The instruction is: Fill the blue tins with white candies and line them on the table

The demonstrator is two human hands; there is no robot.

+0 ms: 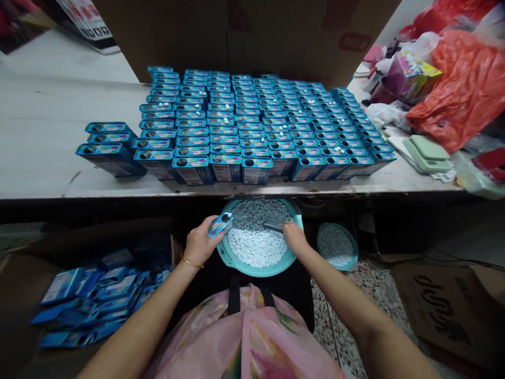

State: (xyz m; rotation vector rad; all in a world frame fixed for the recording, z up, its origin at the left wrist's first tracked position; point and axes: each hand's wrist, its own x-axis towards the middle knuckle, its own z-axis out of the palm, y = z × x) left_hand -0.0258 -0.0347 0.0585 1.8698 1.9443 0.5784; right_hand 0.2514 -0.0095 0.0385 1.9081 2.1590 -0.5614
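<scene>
Two round teal plastic bowls of small white pellets — large one, smaller one. One blue flat tin in hand — rowed blue tins too many to count.

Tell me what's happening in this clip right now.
A seated person holds a small blue box in the left hand over a teal basin of white candies. The right hand grips a dark scoop in the candies. Rows of blue boxes cover the table ahead.
</scene>
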